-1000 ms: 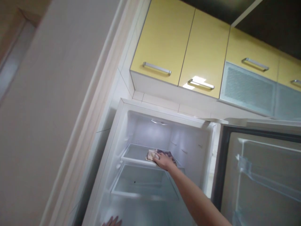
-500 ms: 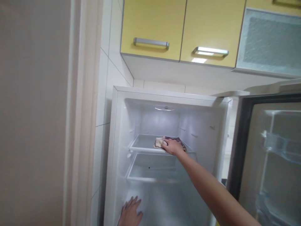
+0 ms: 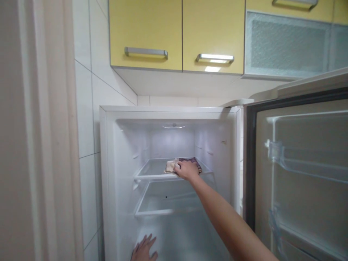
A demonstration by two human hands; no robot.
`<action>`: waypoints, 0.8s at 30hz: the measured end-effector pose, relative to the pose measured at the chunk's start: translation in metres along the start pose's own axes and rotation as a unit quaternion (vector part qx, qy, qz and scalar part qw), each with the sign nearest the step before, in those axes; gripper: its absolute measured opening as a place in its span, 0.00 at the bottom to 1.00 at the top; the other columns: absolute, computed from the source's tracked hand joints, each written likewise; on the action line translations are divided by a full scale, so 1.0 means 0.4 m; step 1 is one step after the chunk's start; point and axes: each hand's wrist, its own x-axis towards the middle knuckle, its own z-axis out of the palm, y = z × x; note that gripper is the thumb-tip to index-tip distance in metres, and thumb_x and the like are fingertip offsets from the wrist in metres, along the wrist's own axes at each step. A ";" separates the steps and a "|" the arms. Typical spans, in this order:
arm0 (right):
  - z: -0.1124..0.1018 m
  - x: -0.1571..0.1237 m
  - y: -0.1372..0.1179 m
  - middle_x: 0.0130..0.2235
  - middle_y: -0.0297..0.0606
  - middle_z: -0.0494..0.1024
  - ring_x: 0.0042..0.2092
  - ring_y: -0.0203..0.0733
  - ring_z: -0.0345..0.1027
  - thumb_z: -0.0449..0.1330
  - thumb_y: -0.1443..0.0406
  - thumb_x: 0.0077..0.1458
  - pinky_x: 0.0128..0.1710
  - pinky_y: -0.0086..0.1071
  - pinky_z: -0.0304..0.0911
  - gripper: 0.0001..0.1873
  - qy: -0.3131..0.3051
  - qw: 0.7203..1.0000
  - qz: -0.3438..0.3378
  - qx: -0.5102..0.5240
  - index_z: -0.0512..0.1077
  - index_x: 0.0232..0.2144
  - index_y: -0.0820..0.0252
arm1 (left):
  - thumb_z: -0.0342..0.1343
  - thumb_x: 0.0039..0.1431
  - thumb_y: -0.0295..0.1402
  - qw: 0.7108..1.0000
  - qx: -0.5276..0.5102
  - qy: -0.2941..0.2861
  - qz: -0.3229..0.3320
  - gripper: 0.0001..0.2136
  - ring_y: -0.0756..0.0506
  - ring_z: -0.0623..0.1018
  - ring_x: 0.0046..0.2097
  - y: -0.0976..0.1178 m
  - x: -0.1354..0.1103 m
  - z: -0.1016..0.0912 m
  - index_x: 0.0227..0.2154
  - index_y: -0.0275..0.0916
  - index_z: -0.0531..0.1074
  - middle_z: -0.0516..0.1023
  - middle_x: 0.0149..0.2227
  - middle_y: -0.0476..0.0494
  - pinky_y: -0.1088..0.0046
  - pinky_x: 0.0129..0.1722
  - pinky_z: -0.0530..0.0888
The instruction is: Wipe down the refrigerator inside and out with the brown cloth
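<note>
My right hand (image 3: 188, 169) holds a cloth (image 3: 172, 165), part cream and part dark patterned, against the upper glass shelf (image 3: 152, 167) inside the fridge. Its fingers lie over the cloth and partly cover it, near the shelf's front edge. Low in the view, my left hand (image 3: 144, 249) has its fingers spread by the fridge's left inner wall (image 3: 123, 203) and holds nothing. Whether it presses on the wall I cannot tell. Below the upper shelf is a second glass shelf (image 3: 154, 203) with a small dark spot (image 3: 166, 197) on it.
The fridge door (image 3: 304, 203), with clear plastic racks (image 3: 312, 166), stands open on the right. Yellow cabinets (image 3: 146, 29) with metal handles hang above the fridge. A door frame (image 3: 51, 145) and tiled wall (image 3: 87, 119) are close on the left.
The view has turned to the right, so the fridge and both hands appear farther left. The cloth stays under my right hand at about the same place on the shelf.
</note>
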 end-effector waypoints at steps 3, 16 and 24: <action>0.000 0.002 0.002 0.54 0.44 0.79 0.56 0.57 0.71 0.46 0.45 0.64 0.56 0.52 0.62 0.29 0.000 1.000 -0.002 -0.002 0.78 0.52 0.48 | 0.49 0.60 0.39 1.000 0.005 0.008 -0.008 0.32 0.40 0.55 0.74 0.004 -0.005 0.000 0.69 0.49 0.65 0.57 0.73 0.51 0.52 0.73 0.51; -0.010 0.002 0.000 0.54 0.46 0.79 0.56 0.57 0.71 0.43 0.43 0.65 0.57 0.50 0.60 0.33 -0.014 1.000 0.000 -0.015 0.77 0.53 0.49 | 0.48 0.63 0.41 1.000 -0.016 0.025 -0.003 0.30 0.42 0.52 0.75 0.041 -0.067 -0.054 0.69 0.50 0.64 0.56 0.74 0.51 0.54 0.74 0.46; -0.004 0.005 0.007 0.56 0.47 0.77 0.56 0.58 0.70 0.40 0.44 0.66 0.58 0.52 0.60 0.33 -0.019 1.000 -0.011 -0.018 0.76 0.55 0.50 | 0.49 0.62 0.41 0.999 -0.045 0.022 0.005 0.30 0.41 0.54 0.75 0.062 -0.090 -0.093 0.69 0.48 0.65 0.58 0.73 0.49 0.54 0.73 0.49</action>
